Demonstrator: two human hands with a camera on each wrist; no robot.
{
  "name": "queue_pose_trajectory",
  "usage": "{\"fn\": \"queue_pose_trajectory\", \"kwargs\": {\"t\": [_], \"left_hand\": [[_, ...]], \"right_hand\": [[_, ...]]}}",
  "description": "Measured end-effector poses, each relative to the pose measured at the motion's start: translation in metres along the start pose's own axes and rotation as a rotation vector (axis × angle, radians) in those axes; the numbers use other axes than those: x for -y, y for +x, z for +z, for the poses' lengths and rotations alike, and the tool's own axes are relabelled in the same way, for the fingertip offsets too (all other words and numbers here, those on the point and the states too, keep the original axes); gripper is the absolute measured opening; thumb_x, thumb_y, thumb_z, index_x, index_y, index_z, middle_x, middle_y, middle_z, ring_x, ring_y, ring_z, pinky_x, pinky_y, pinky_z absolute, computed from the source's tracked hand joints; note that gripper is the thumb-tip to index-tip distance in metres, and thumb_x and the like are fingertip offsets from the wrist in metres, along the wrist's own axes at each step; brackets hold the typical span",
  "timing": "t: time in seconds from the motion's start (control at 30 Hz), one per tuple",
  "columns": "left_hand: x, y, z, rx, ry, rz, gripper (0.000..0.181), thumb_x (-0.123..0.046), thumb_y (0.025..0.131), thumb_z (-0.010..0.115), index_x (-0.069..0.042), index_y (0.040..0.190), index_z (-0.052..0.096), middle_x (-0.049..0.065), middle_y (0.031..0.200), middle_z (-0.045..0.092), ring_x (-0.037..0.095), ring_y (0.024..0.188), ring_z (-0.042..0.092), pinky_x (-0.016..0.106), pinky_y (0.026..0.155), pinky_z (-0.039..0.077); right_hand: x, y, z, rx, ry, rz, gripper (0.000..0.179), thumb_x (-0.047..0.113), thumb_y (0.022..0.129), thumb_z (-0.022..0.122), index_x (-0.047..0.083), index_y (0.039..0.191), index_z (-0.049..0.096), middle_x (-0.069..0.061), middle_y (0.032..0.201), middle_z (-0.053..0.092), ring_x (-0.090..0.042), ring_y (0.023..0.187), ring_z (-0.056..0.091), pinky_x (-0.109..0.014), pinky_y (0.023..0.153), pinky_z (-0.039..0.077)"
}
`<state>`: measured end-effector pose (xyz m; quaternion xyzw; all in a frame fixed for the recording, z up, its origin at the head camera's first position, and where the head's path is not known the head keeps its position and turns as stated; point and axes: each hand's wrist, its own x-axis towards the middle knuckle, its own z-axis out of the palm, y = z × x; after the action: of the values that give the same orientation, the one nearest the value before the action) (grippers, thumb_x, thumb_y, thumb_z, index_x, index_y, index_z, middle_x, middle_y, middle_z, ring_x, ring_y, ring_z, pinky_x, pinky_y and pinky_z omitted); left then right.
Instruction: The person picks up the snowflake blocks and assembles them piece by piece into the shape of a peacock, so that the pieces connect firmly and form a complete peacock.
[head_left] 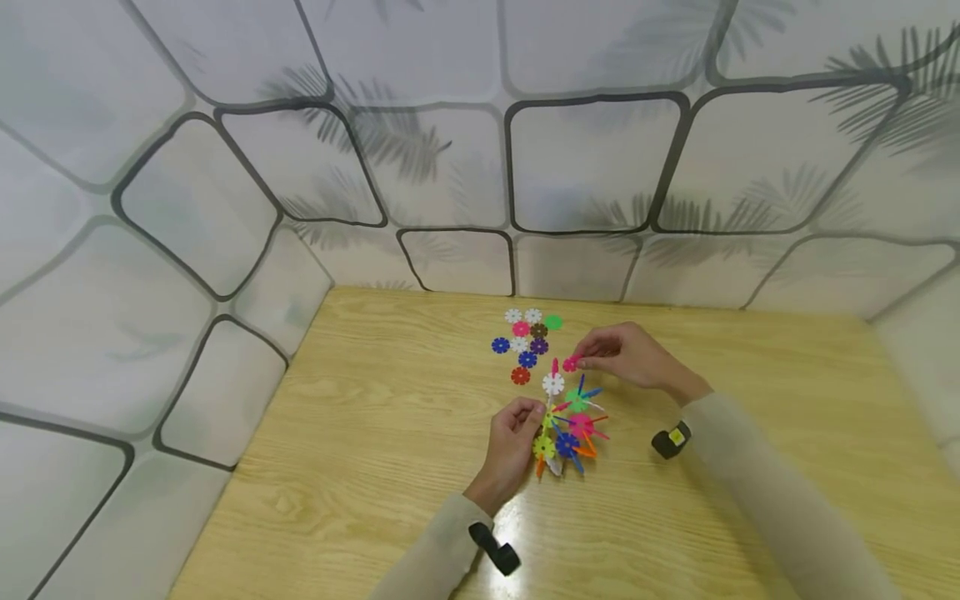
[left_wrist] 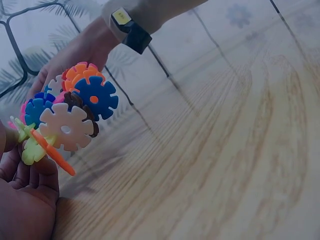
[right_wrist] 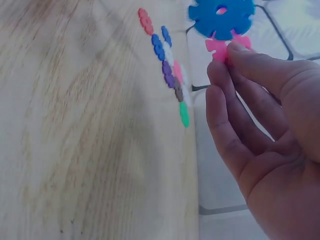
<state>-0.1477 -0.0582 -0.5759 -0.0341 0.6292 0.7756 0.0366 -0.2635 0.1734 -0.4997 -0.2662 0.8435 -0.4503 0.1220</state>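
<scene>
A cluster of interlocking notched plastic discs (head_left: 581,426), in pink, blue, green, yellow, white and orange, stands above the middle of the table. My left hand (head_left: 513,443) grips its left side, pinching a yellow disc (left_wrist: 34,151) between thumb and fingers. A pink disc (head_left: 571,364) is pinched by the thumb and fingertips of my right hand (head_left: 628,355), at the cluster's upper right. In the right wrist view, that pink disc meets the edge of a blue disc (right_wrist: 222,20); whether they are slotted together I cannot tell. Fingers hide part of both pinched discs.
Several loose discs lie flat beyond the cluster, among them a red disc (head_left: 521,376), a purple disc (head_left: 539,346) and a green disc (head_left: 553,322). The wooden table (head_left: 360,433) meets a patterned wall covering (head_left: 450,258) at its back and left.
</scene>
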Motion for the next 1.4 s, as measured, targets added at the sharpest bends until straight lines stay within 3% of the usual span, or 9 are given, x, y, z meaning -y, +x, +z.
{"fn": "queue_pose_trajectory", "kwargs": {"t": [0.27,0.57,0.8,0.97,1.2,1.4], "left_hand": [[-0.003,0.0,0.0,-0.009,0.011,-0.012,0.027,-0.006,0.11,0.061,0.021,0.115,0.063,-0.009,0.084,0.064,0.0,0.077,0.057,0.015,0.073,0.05],[-0.003,0.001,0.0,0.003,0.03,-0.016,0.026,-0.006,0.109,0.062,0.019,0.115,0.064,-0.009,0.085,0.065,-0.001,0.076,0.058,0.015,0.071,0.049],[-0.002,0.001,0.0,0.012,0.026,-0.011,0.026,-0.006,0.11,0.061,0.02,0.115,0.063,-0.008,0.087,0.067,-0.001,0.078,0.06,0.014,0.072,0.05],[-0.002,0.002,-0.001,0.016,0.029,-0.023,0.024,-0.005,0.109,0.062,0.018,0.115,0.065,-0.009,0.089,0.068,-0.001,0.079,0.06,0.014,0.073,0.05],[0.001,0.002,-0.002,0.034,0.029,-0.025,0.025,-0.005,0.109,0.062,0.018,0.115,0.064,-0.009,0.09,0.068,-0.001,0.08,0.061,0.015,0.073,0.051],[0.001,0.001,-0.003,0.053,0.039,-0.019,0.024,-0.005,0.109,0.062,0.018,0.115,0.064,-0.008,0.091,0.069,0.0,0.08,0.063,0.015,0.073,0.053]], "right_hand": [[0.003,-0.002,-0.001,0.061,0.037,-0.051,0.011,0.007,0.103,0.075,0.01,0.109,0.084,-0.007,0.105,0.084,-0.007,0.092,0.079,-0.023,0.084,0.064],[0.011,-0.003,-0.004,0.056,-0.01,-0.112,0.013,0.003,0.101,0.076,0.01,0.108,0.085,-0.007,0.104,0.085,-0.012,0.091,0.08,-0.022,0.081,0.064],[0.013,-0.004,-0.004,0.05,-0.015,-0.097,0.012,0.006,0.102,0.076,0.009,0.11,0.085,-0.007,0.104,0.085,-0.02,0.09,0.081,-0.022,0.079,0.063],[0.013,-0.005,-0.003,0.048,-0.007,-0.097,0.012,0.006,0.102,0.075,0.01,0.11,0.084,-0.006,0.103,0.085,-0.018,0.09,0.081,-0.023,0.079,0.064],[0.012,-0.005,-0.002,0.101,0.013,-0.141,0.014,0.004,0.103,0.073,0.009,0.11,0.084,-0.007,0.104,0.085,-0.017,0.091,0.081,-0.034,0.08,0.067],[0.015,-0.004,-0.003,0.139,0.027,-0.124,0.013,0.005,0.105,0.071,0.008,0.112,0.083,-0.008,0.105,0.084,-0.024,0.095,0.082,-0.028,0.083,0.066]]}}
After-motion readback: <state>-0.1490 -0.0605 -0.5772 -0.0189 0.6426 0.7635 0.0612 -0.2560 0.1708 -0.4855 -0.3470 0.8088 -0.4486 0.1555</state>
